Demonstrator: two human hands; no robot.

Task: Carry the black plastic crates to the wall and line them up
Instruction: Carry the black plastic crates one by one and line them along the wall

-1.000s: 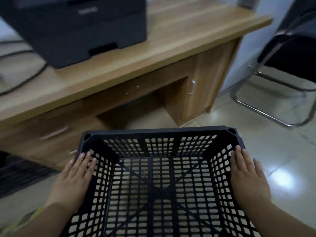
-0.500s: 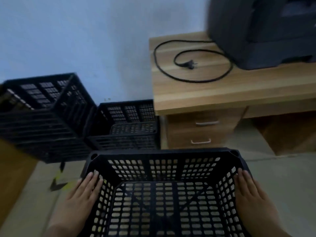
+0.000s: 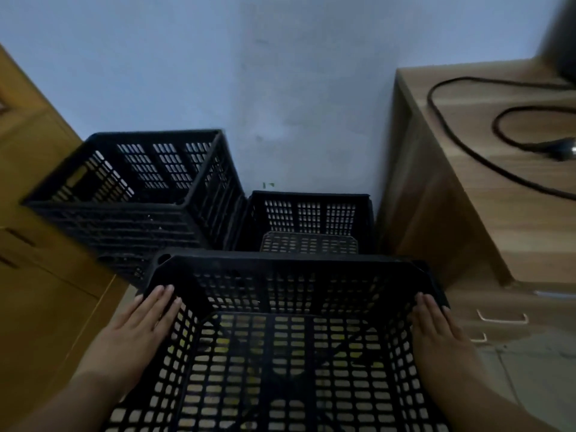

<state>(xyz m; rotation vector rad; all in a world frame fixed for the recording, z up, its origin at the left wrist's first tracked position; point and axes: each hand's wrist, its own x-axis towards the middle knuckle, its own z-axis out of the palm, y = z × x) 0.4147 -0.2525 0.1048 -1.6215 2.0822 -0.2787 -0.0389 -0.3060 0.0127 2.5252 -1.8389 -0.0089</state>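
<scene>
I hold an empty black plastic crate point(image 3: 290, 269) in the air in front of me, open side up. My left hand point(image 3: 137, 325) lies flat against its left wall and my right hand point(image 3: 436, 328) against its right wall, fingers pointing forward. Ahead, against the pale blue wall point(image 3: 249, 73), stands a tall stack of black crates point(image 3: 134, 194) on the left. A lower black crate point(image 3: 311, 219) sits to its right, just beyond the far rim of the held crate.
A wooden desk point(image 3: 467, 194) with drawers stands close on the right, with a black cable point(image 3: 486, 157) lying on its top. A yellow-brown wooden cabinet point(image 3: 37, 213) fills the left side. Tiled floor shows under the held crate.
My view has swung left from the desk and printer toward the wall. The crates by the wall have come closer and more central. Both hands keep the same hold on the crate.
</scene>
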